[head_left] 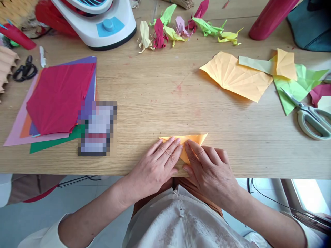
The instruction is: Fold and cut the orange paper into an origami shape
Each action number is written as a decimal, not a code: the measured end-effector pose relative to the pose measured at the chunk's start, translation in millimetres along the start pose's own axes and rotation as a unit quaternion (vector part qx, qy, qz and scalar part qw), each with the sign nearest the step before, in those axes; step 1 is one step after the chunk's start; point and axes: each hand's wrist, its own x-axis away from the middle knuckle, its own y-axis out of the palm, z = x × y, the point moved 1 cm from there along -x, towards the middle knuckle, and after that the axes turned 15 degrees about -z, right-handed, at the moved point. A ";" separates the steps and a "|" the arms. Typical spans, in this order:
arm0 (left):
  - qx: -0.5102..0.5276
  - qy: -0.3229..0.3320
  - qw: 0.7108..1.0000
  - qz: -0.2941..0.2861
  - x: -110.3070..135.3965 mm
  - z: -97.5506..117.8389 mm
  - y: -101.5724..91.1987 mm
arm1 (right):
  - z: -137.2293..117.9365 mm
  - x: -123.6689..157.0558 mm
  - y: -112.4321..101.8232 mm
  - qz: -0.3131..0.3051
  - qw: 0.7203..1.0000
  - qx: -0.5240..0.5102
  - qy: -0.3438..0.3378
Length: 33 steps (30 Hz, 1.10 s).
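Note:
A folded piece of orange paper (198, 139) lies at the table's front edge, roughly a triangle with its long side away from me. My left hand (158, 162) rests flat on its left part, fingers stretched out and close together. On the right part, my right hand (210, 168) presses down with the index fingertip, its other fingers curled and the thumb near the table edge. Both hands hide much of the paper's lower half. Neither hand lifts the paper from the table.
Coloured paper sheets (60, 96) and a blurred phone-like object (97, 129) lie left. Several folded paper figures (178, 29) stand behind, beside a white fan base (111, 27). Orange scrap paper (238, 77), green paper (297, 82) and scissors (310, 115) lie right.

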 end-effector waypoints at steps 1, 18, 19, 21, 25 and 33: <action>0.000 -0.005 1.000 -0.001 -0.5 0.7 -0.3 | -0.6 -0.4 -0.7 0.002 1.000 0.000 0.000; -0.003 -0.114 0.993 0.010 -1.1 15.2 1.9 | -2.1 1.3 2.5 0.003 1.000 0.018 0.006; -0.004 -0.124 0.992 0.011 0.3 15.1 2.1 | -2.1 1.4 2.7 0.006 1.000 0.018 0.005; -0.004 -0.145 0.989 0.010 3.2 14.5 2.8 | -2.1 1.3 3.0 0.012 1.000 0.019 0.003; -0.004 -0.189 0.982 0.013 8.2 12.9 5.0 | -2.6 1.2 2.4 0.015 1.000 0.018 0.003; 0.017 -0.211 0.977 0.027 7.4 11.4 2.5 | -3.2 1.7 3.1 0.013 1.000 0.009 0.008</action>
